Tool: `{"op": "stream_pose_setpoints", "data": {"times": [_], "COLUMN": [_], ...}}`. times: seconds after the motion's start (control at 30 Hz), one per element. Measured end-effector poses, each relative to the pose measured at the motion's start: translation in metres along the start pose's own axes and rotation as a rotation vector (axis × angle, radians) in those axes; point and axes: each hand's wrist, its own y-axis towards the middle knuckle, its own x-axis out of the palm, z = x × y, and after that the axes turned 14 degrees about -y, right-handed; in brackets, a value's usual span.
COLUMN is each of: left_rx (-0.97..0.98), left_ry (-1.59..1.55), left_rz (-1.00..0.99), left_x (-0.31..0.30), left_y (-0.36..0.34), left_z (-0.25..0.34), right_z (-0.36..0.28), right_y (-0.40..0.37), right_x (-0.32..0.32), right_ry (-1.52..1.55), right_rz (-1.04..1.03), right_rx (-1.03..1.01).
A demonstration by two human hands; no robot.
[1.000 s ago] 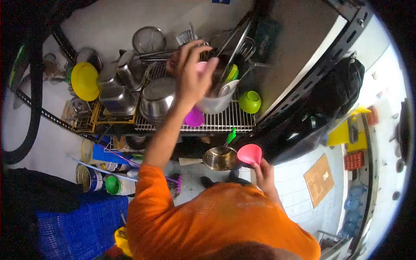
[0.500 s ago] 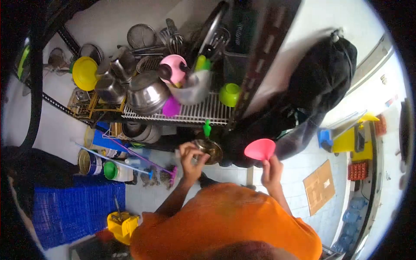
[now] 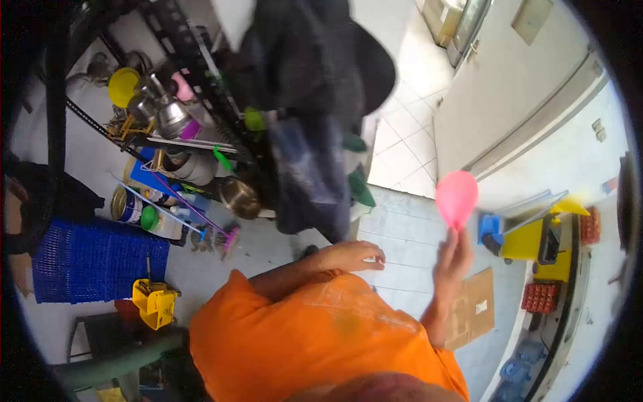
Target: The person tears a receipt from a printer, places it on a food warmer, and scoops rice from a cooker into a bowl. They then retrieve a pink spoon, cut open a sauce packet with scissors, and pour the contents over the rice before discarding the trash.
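We take the black hanging cloth (image 3: 311,181) near the middle as our landmark. To its right and a little lower, we see the pink funnel-shaped utensil (image 3: 457,197), raised with its wide end up and its narrow end down in the fingers. Our right hand (image 3: 455,258) grips that narrow end between thumb and fingers, below and to the right of the cloth. Our left hand (image 3: 358,255) lies just below the cloth's lower end, open, its fingers loosely bent, in front of the orange shirt (image 3: 321,328).

Left of the cloth we can make out a rack with a black slotted upright (image 3: 181,53). It carries a steel pot (image 3: 173,120), a purple piece (image 3: 191,129) beside the pot, and a yellow dish (image 3: 123,87) farther from the cloth. A green bowl (image 3: 254,119) shows right beside the cloth's left edge, with a metal pan (image 3: 240,198) lower on that side. Farther left and lower are a blue woven basket (image 3: 100,261) and a yellow bucket (image 3: 155,307).

Right of the cloth, we see a white door (image 3: 522,80) higher up, and beyond the utensil a blue dustpan (image 3: 490,228). A cardboard sheet (image 3: 474,315) lies on the floor (image 3: 408,241), lower than the cloth and to its right, partly behind our right forearm.
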Motion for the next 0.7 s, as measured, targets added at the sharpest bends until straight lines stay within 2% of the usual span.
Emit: {"op": "stream_pose_setpoints", "data": {"times": [0.07,0.1,0.13,0.17,0.23,0.3,0.37,0.4,0.43,0.5,0.53,0.57,0.6,0.67,0.7], "left_rx": [-0.003,-0.003,-0.074,-0.139,-0.135,-0.122,-0.217,-0.194,-0.166,-0.237,-0.203,-0.198,-0.176,-0.173,-0.156], "left_ry": [-0.088,-0.092,-0.095,-0.090,-0.069,-0.041,-0.111,-0.053,-0.027,0.160,0.224,0.233,0.235,0.241,0.263], "left_rz": [0.083,0.064,0.122,0.177,0.141,0.127,0.143,0.145,0.133,0.135,0.125,0.143,0.159,0.172,0.140], "left_x": [0.004,0.004,0.003,0.000,-0.016,-0.037,-0.062,-0.072,-0.089,-0.114,-0.134,-0.156,-0.180,-0.224,-0.249], "left_y": [0.025,0.036,0.049,0.065,0.099,0.146,0.193,0.224,0.259,0.313,0.343,0.373,0.405,0.455,0.480], "left_z": [0.004,0.004,0.002,0.000,-0.013,-0.022,-0.028,-0.067,-0.073,-0.077,-0.077,-0.069,-0.056,-0.023,0.002], "right_z": [0.013,0.019,0.031,0.037,0.054,0.083,0.109,0.123,0.152,0.234,0.261,0.290,0.331,0.410,0.414], "right_y": [0.031,0.048,0.065,0.081,0.121,0.165,0.211,0.237,0.268,0.311,0.327,0.335,0.343,0.339,0.354], "right_x": [-0.003,-0.002,0.003,0.003,0.006,0.013,0.017,0.018,0.027,0.042,0.032,0.022,0.010,-0.016,-0.028], "right_ry": [-0.034,-0.021,-0.008,0.066,0.158,0.124,0.046,-0.027,-0.034,-0.202,-0.547,-0.874,-1.077,-1.129,-1.120], "right_rz": [-0.068,-0.107,-0.052,-0.104,-0.135,-0.147,-0.144,-0.160,-0.123,-0.141,-0.197,-0.369,-0.611,-0.733,-0.882], "right_rx": [-0.064,-0.066,-0.169,-0.154,-0.176,-0.174,-0.200,-0.217,-0.231,-0.160,-0.147,-0.040,0.044,0.122,0.320]}}
